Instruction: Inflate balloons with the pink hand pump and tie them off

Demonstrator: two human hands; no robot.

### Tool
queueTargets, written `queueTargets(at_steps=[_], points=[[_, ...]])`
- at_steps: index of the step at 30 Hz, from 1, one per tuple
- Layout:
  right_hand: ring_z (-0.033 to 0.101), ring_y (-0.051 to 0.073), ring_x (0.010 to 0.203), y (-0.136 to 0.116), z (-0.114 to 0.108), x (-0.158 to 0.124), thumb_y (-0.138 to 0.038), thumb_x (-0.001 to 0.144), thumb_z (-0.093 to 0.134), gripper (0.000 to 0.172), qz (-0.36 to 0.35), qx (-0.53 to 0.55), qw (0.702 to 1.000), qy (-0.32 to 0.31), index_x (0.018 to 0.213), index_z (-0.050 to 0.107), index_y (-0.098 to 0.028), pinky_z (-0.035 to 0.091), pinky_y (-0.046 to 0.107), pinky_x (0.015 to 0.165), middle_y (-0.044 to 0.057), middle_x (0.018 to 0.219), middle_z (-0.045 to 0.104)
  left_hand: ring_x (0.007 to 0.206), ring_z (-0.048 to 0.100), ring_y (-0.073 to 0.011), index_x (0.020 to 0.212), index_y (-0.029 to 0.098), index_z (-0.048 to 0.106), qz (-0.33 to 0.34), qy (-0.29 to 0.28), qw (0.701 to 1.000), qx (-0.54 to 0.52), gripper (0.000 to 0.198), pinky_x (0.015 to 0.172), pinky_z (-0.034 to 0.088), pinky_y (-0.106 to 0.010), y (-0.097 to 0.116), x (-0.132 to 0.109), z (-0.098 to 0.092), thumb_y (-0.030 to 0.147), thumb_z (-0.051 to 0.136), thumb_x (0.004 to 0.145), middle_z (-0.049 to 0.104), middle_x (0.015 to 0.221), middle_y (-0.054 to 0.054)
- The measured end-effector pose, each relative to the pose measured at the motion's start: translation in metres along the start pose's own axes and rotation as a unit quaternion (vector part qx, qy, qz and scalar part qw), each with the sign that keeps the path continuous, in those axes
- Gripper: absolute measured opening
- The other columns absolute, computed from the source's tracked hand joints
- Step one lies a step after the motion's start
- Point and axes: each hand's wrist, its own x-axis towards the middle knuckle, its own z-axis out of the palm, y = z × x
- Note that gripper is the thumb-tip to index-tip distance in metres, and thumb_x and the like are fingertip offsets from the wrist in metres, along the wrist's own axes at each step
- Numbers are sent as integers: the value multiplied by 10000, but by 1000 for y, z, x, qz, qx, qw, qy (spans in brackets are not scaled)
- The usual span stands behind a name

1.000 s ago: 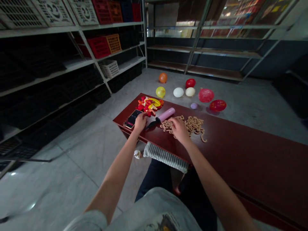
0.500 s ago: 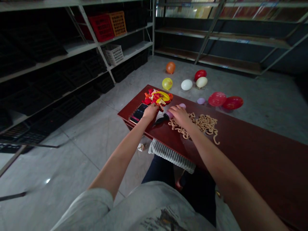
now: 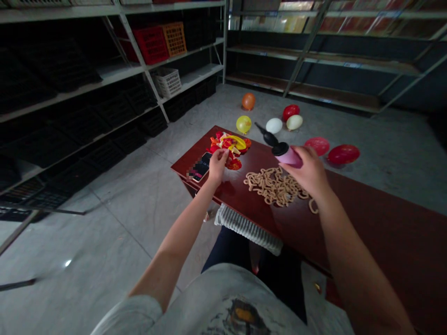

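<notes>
My right hand (image 3: 309, 171) is closed around a pink balloon pump (image 3: 287, 155) and holds it above the dark red table (image 3: 366, 223), its black nozzle pointing up and to the left. My left hand (image 3: 218, 164) pinches a red uninflated balloon (image 3: 233, 164) at the edge of a pile of limp coloured balloons (image 3: 228, 143). A heap of beige curled clips (image 3: 274, 186) lies on the table under my right hand. A phone (image 3: 201, 166) rests on the table just left of my left hand.
Several inflated balloons lie on the grey floor beyond the table: orange (image 3: 248, 100), yellow (image 3: 243, 124), white (image 3: 274, 125), red (image 3: 343, 154). Metal shelving with crates (image 3: 150, 44) lines the left and the back. A ribbed grey cloth (image 3: 247, 228) hangs at the table's near edge.
My right hand has lifted the pink pump off the table and swung it to the right. My left hand has moved from beside the phone to a red balloon by the pile.
</notes>
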Motion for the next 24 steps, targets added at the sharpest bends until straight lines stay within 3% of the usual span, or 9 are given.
queueTargets(at_steps=[2,4,9,12,15,17,20,24], points=[[624,270,986,1,-4,-13,-483,764,740,518,74,80,994,0,1188,635,-204,511,450,893,131,1124,647,616,603,-114,967,159,583,-58,-25,993,-99,159,646,482,-239,3,-18,8,316,558,974,667,774,-24],[644,234,891,0,-3,-30,-514,763,724,509,166,192,967,-26,1168,639,-218,529,401,810,108,1089,680,649,634,-114,981,151,573,-102,-46,979,-172,155,679,491,-240,3,-35,14,301,595,953,691,804,-41],[672,213,781,-11,11,-78,-507,702,754,420,362,417,831,-65,1021,684,-244,548,315,670,43,920,731,763,687,-125,1166,135,625,-176,-89,946,-256,249,796,510,-268,-5,-60,30,168,600,919,731,885,-68],[688,222,709,-17,16,-100,-484,685,749,392,449,506,734,-63,995,695,-250,575,325,622,52,915,754,781,690,-131,1050,117,702,-187,-115,937,-273,197,810,506,-267,-4,-72,50,119,593,887,737,892,-82],[719,250,778,-16,14,-114,-491,724,715,371,472,578,663,-64,1003,724,-245,605,346,672,91,1050,760,790,686,-149,979,107,736,-191,-172,919,-299,167,795,506,-271,2,-88,80,170,645,854,736,885,-99],[728,265,820,-9,10,-121,-492,746,701,364,474,607,635,-57,1016,731,-250,614,363,715,90,1063,761,787,683,-160,987,101,741,-193,-220,903,-316,219,766,510,-274,6,-99,103,256,694,840,731,897,-109],[729,237,811,10,-2,-127,-481,774,683,345,474,636,609,-19,1026,730,-249,606,341,766,63,992,770,734,664,-145,951,100,725,-203,-265,891,-307,305,703,505,-255,4,-112,136,371,751,813,709,841,-90],[712,194,738,41,-25,-135,-507,797,661,347,468,653,594,31,1006,719,-236,589,300,768,43,909,767,628,616,-102,805,122,652,-205,-277,916,-205,349,646,489,-225,-10,-122,173,453,763,800,652,718,-31]])
